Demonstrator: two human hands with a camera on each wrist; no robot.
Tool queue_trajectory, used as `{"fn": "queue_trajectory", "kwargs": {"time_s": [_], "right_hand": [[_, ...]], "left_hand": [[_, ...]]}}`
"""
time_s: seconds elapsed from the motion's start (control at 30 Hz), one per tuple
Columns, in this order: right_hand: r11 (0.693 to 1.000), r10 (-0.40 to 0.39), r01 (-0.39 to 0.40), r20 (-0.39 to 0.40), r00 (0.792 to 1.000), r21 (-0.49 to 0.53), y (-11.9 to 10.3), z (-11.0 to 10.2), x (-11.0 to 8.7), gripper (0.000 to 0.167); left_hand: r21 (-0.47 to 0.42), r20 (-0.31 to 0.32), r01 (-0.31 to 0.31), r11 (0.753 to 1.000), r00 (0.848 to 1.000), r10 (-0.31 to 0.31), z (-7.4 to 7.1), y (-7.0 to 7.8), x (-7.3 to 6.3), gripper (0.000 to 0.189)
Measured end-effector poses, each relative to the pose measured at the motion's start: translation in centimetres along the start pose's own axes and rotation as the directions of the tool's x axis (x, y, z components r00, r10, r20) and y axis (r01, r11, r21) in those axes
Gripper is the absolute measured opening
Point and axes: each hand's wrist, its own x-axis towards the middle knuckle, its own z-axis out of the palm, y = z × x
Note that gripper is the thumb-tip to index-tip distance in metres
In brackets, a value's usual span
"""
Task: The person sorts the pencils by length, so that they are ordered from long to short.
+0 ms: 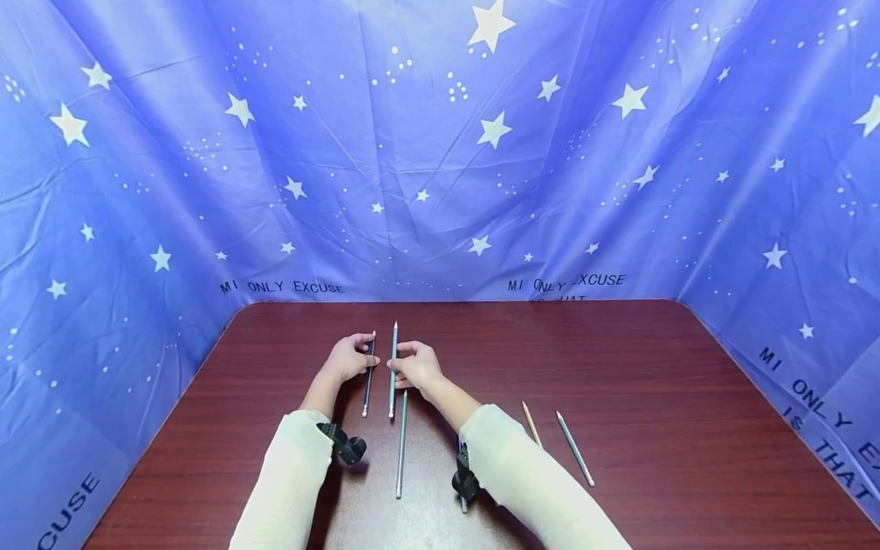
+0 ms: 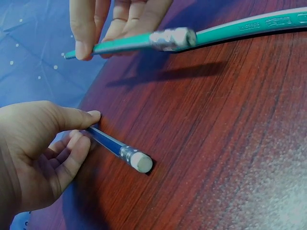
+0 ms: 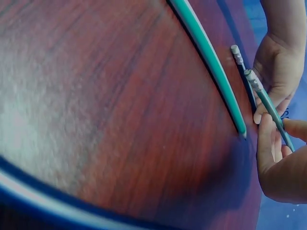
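Note:
My left hand (image 1: 349, 357) pinches a dark blue pencil (image 2: 108, 142) between thumb and fingers, its white eraser end toward me and low over the tabletop. Just to the right, my right hand (image 1: 418, 368) holds a green pencil (image 2: 129, 44) between thumb and fingertips. That pencil is raised off the table, its shadow apart below it, with the sharpened tip pointing away from me. The two held pencils stand nearly side by side with a small gap. Another green pencil (image 1: 402, 451) lies on the table, its tip near the right hand.
On the brown wooden table (image 1: 653, 367), a tan pencil (image 1: 529, 420) and a grey-green pencil (image 1: 576, 451) lie to the right, beyond the right forearm. A blue pencil (image 3: 72, 203) lies partly hidden under the right wrist. Blue starry cloth (image 1: 412, 153) surrounds the table's back and sides.

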Motion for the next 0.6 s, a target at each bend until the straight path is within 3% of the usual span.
{"fn": "queue_trajectory", "kwargs": {"time_s": [0.6], "right_hand": [[1.0,0.018,-0.017,-0.023,1.0,0.008,0.85,0.89,0.54,0.04]], "left_hand": [[0.022,-0.003,0.003,1.0,1.0,-0.003,0.05,0.02,0.05,0.055]]}}
